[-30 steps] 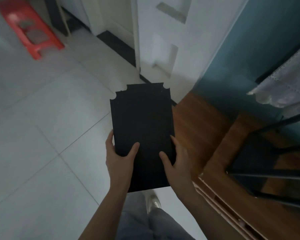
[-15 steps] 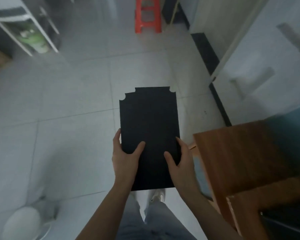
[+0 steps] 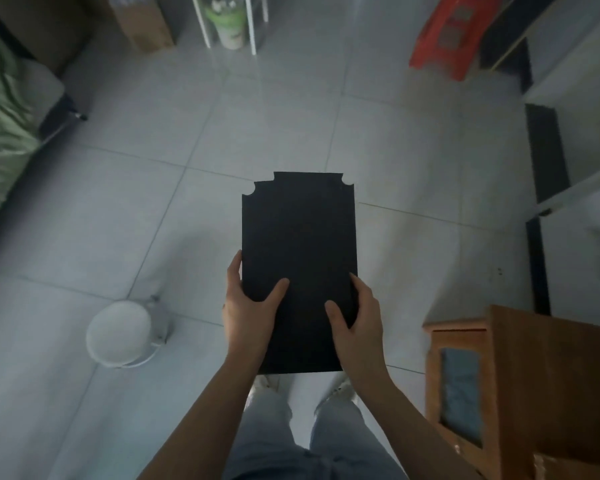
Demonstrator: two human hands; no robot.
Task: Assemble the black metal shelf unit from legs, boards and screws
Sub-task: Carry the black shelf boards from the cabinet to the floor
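White tiled floor (image 3: 125,188) fills most of the view, dim light, wide-angle bend at the edges. View has swung left over the last second: teal wall and the black frame seen on the wooden surface are gone, red stool (image 3: 445,39) has slid to top right, a white bucket (image 3: 120,332) and green bedding (image 3: 0,133) have come in on the left. Wooden cabinet (image 3: 541,386) now sits low right.

Black board (image 3: 298,265) stays flat in front of the body, above the floor, held by its near end. Left hand (image 3: 248,313) grips the left edge, thumb lying on top, fingers wrapped under. Right hand (image 3: 359,320) does the same on the right edge, thumb on top. Grip unchanged across the frames.

Judgement: person is turning and carrying the board away from the frame, likely to a work spot on the floor; no fitting step started.

Hidden or unclear: fingers beneath the board, board underside, any screw holes. Notched far corners visible, near corners covered by wrists. No legs or screws in view. White rack (image 3: 229,22) at top is cut off; its contents are blurred.
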